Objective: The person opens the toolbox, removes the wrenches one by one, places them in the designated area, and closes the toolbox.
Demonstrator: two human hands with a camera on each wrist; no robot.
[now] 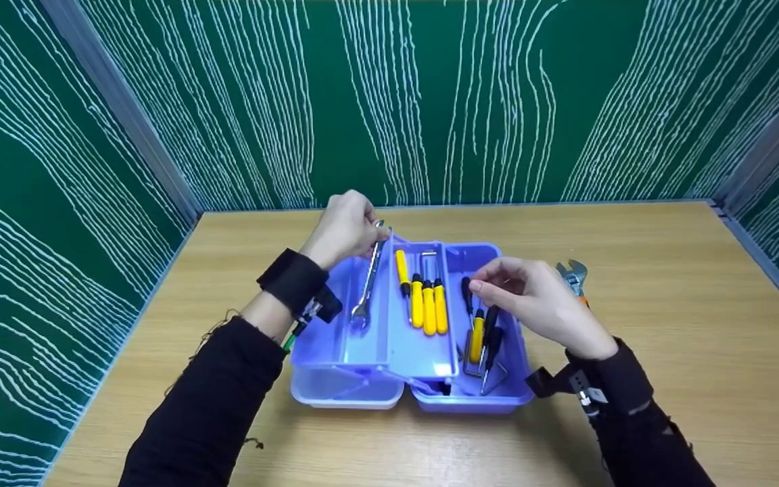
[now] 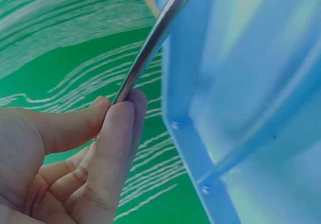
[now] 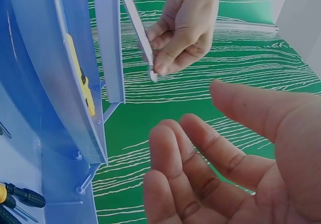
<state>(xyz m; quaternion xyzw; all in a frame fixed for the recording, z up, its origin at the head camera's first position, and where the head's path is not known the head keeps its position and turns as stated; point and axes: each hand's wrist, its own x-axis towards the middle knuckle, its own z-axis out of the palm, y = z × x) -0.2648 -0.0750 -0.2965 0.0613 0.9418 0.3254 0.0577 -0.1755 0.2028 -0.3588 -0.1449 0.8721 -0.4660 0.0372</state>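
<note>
Wrench (image 1: 371, 270), long, slim, shiny silver; left grip (image 1: 349, 226) pinching it, right grip (image 1: 537, 297) relaxed.

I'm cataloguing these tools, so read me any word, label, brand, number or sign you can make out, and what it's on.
None: no text is readable in any view.
Silver wrench in the left hand: any marking is too blurred to read.
Yellow handles and adjustable wrench: too small to tell whether they carry markings.
Purple toolbox: no lettering shows.
Green walls: wavy white lines, no letters or numbers.
</note>
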